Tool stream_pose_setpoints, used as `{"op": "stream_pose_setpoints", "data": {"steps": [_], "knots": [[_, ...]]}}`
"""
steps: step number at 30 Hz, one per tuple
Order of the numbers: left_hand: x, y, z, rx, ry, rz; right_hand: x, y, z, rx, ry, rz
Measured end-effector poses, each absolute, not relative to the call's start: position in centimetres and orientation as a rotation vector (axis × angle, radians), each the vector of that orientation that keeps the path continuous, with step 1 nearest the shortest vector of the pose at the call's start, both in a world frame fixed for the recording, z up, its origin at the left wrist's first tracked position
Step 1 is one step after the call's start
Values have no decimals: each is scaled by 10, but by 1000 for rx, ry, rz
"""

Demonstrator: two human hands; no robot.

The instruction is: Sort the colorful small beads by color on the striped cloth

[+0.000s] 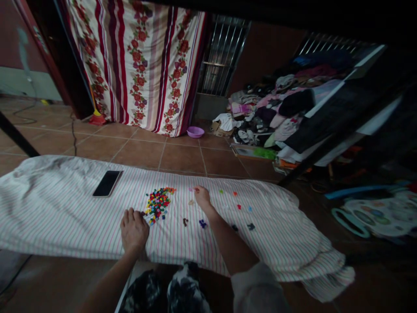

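A pile of small multicoloured pieces [158, 203] lies on the striped cloth [97, 226]. My left hand [134, 229] rests palm down at the pile's lower left edge, fingers extended and slightly apart. To the right of the pile, my right hand [202, 198] has its fingertips pinched beside some pink pieces [191, 189]; whatever they hold is too small to make out. Below it are beige pieces [190, 202], brown pieces [185, 222] and dark blue pieces [202, 224]. Farther right lie red pieces [239, 207], orange pieces [235, 193], green pieces [221, 191] and dark grey pieces [250, 226].
A black phone [107, 183] lies on the cloth at the left. Beyond, a floral curtain [140, 65] hangs above the tiled floor, with a purple basin [195, 132] beside it. A heap of clothes [267, 108] fills the back right. Dark bars stand at both sides.
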State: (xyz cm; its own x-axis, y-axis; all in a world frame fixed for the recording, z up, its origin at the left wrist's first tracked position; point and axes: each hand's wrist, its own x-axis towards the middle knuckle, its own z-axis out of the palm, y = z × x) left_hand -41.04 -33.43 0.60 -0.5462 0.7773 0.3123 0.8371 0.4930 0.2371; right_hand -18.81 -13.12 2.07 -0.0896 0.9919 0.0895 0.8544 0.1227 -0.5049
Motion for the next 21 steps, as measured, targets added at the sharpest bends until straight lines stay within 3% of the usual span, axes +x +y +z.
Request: {"op": "stream_pose_setpoints", "data": {"steps": [21], "knots": [[-411,-333,4,-1396,-2578,-580,-200,-111,8,-1675,-2196,406]]}}
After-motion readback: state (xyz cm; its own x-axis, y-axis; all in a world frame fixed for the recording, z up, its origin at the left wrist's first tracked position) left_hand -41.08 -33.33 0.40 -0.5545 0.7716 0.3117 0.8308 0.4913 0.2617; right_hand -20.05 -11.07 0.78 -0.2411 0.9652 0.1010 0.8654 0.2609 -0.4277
